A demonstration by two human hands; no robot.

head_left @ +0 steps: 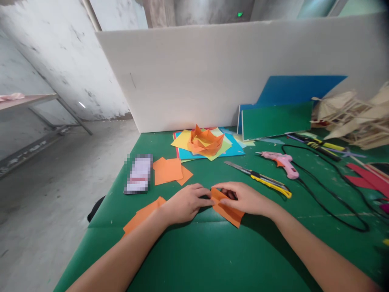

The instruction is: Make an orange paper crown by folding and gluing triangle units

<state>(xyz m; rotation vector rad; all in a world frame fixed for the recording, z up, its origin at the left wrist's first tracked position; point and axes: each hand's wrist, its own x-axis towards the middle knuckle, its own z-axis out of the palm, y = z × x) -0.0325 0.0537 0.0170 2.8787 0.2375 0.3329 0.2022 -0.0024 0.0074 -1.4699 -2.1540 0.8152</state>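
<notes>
A partly folded sheet of orange paper (228, 214) is between my hands, just above or on the green table. My right hand (243, 196) grips it with the thumb on the near side and the fingers curled behind. My left hand (193, 202) pinches the paper's left corner with its fingertips. Square orange sheets (168, 171) lie beyond my left hand, and more orange paper (144, 213) lies partly hidden under my left forearm. Farther back, a folded orange paper ring (206, 142) with pointed peaks rests on a stack of coloured sheets (182, 140).
A phone (139, 174) lies near the table's left edge. To the right are a yellow utility knife (267, 184) with its blade out and a pink glue gun (282, 162) with a looping black cord (337, 223). Green board (278, 119) and wooden models (361, 113) stand behind.
</notes>
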